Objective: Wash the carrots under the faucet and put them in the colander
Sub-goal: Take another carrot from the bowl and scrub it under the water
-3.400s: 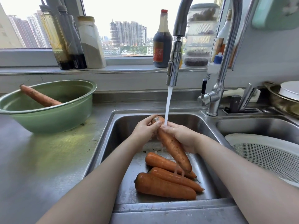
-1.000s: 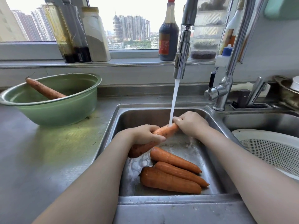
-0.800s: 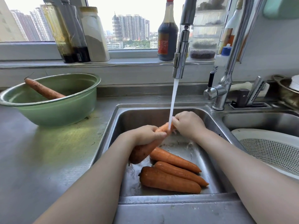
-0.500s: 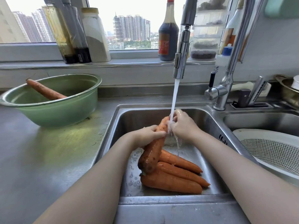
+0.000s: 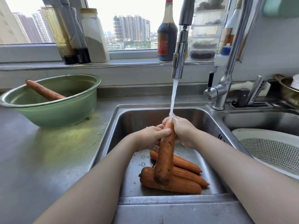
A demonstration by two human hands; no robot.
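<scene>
Both grips are closed on one carrot [image 5: 165, 159]: our left grip [image 5: 150, 138] wraps it from the left just under the thin end, thumb across the front, and our right grip [image 5: 184, 131] clasps the tip from the right, wet where the water [image 5: 173, 97] from the faucet [image 5: 179, 62] lands. We hold the carrot nearly upright, thin end up in the stream and thick end down over the sink [image 5: 134, 118], so that, we judge, the water runs along its whole length and carries the soil off into the basin; dark specks on its skin suggest it is not clean yet. Two grips make sense here: one steadies, the other can rub. Below it three carrots [image 5: 182, 186] lie side by side near the sink's front edge; whether the thick end touches them we cannot tell. Our colander [image 5: 271, 151] sits in the right basin, near enough for a short, dripping carry, and no carrot shows in the part we see. Toward the desk's [image 5: 40, 159] back edge, on the left, a bowl [image 5: 56, 113] holds one soiled carrot [image 5: 43, 92] leaning on its rim.
</scene>
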